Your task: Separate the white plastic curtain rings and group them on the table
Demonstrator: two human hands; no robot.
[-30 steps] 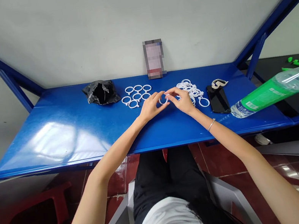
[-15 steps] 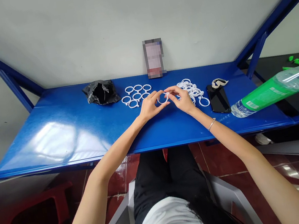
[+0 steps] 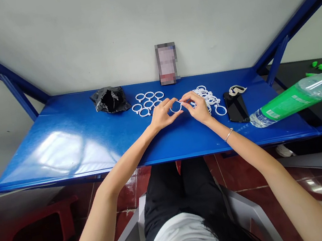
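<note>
We see one white ring point(image 3: 175, 111) between both hands, over the blue table point(image 3: 99, 141). Left hand point(image 3: 161, 114) grips its left side, thumb and fingers clamped on it — right hand point(image 3: 196, 106) pinches the opposite edge. We have spread-out rings point(image 3: 148, 104) beside the left hand, piled rings point(image 3: 210, 97) by the right — then black phone point(image 3: 236, 106), green-labelled bottle point(image 3: 293, 100) farther right.
</note>
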